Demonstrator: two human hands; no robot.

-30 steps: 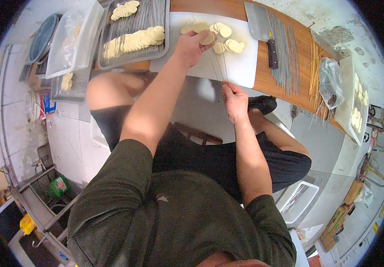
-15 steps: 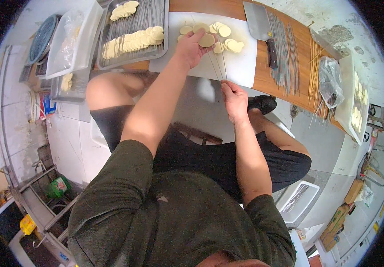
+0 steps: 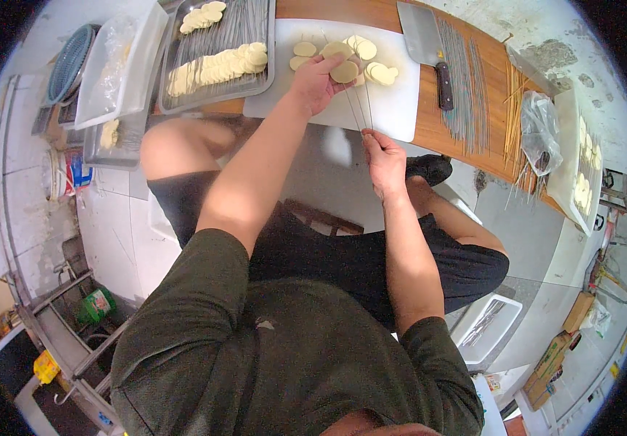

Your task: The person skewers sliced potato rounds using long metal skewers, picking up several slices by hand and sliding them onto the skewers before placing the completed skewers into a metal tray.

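Over the white cutting board (image 3: 393,116), my left hand (image 3: 315,86) is closed on round pale-yellow slices (image 3: 343,72), pinching them between thumb and fingers. Thin skewers (image 3: 362,109) run from these slices down toward me. Their near ends are gripped in the closed fingertips of my right hand (image 3: 384,161), just past the board's near edge. How far the skewers go into the slices is hidden. More loose slices (image 3: 305,49) lie left of the held ones, and others (image 3: 380,73) lie to the right on the board.
A metal tray (image 3: 271,65) of skewered slices stands left of the board. Rightward lie a cleaver (image 3: 421,36), metal skewers (image 3: 464,102), bamboo sticks (image 3: 515,116) and a clear plastic bag (image 3: 541,131). A white bin (image 3: 569,196) of skewered slices stands at the table's far right.
My left hand and its slices have shifted slightly right, showing more of the loose slices on the left. My right hand has barely moved and keeps the skewers.
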